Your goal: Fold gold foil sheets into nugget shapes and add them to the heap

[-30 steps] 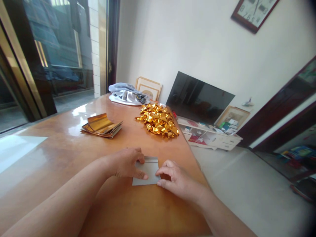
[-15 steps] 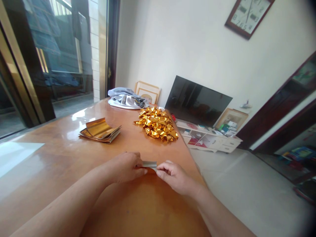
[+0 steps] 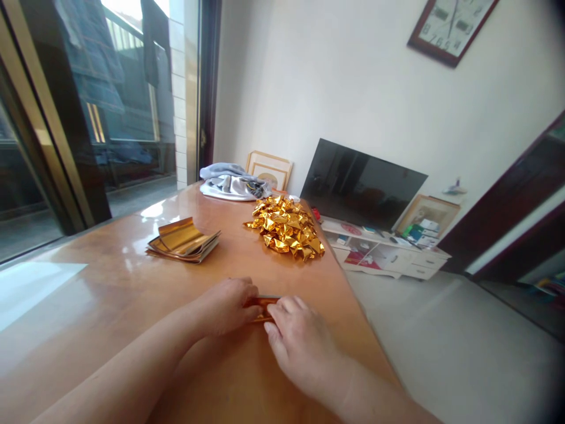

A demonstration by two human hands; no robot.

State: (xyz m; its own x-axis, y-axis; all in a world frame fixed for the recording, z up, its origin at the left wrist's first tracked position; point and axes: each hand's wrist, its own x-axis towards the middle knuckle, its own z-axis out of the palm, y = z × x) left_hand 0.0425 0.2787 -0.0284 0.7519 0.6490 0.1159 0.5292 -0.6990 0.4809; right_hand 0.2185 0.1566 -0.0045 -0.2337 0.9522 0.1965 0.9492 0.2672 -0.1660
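A narrow folded strip of gold foil paper (image 3: 261,306) lies between my two hands, low on the wooden table (image 3: 110,282), and much of it is hidden by my fingers. My left hand (image 3: 229,306) pinches its left end. My right hand (image 3: 298,344) presses on its right end, fingers curled over it. Further up the table, a stack of flat gold foil sheets (image 3: 183,241) lies to the left. A heap of small folded gold foil pieces (image 3: 285,228) lies to the right of the stack.
A grey cloth on a white bag (image 3: 233,185) sits at the table's far end. Beyond stand a dark flat-screen TV (image 3: 362,184), picture frames (image 3: 269,169) and a low white cabinet (image 3: 388,257). The table's right edge drops to a tiled floor (image 3: 441,335). A glass door (image 3: 128,100) stands left.
The flat silver-backed sheet between my hands has been folded into a narrow strip, now showing its gold side. My hands have closed in on it, and the view has tilted slightly.
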